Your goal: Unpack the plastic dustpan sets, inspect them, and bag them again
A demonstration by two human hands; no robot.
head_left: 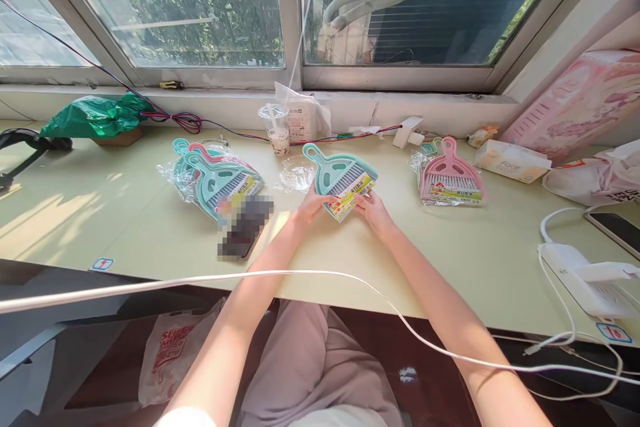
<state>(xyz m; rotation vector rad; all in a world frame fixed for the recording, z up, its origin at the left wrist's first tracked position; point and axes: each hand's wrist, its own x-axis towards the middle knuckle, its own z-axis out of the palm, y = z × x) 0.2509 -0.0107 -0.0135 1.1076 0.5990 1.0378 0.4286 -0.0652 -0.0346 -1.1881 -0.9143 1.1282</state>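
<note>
Between my two hands is a mint-green dustpan and brush set [338, 175] with a printed label across its lower part. My left hand [314, 205] grips the set's left edge. On the right, my right hand [373, 209] pinches the label's lower right side. The set's handle points up and left, away from me. To the left lies a pile of wrapped dustpan sets [223, 181], green ones with a pink one among them. Off to the right sits a pink dustpan set [452, 173], with a green handle showing behind it.
A phone [246, 227] lies in front of the left pile. A drink cup [276, 130] and a plastic-wrapped pack [303, 117] stand by the window. On the right are a tissue box [513, 160] and a power strip [583, 277]. A white cable [310, 272] crosses over my forearms.
</note>
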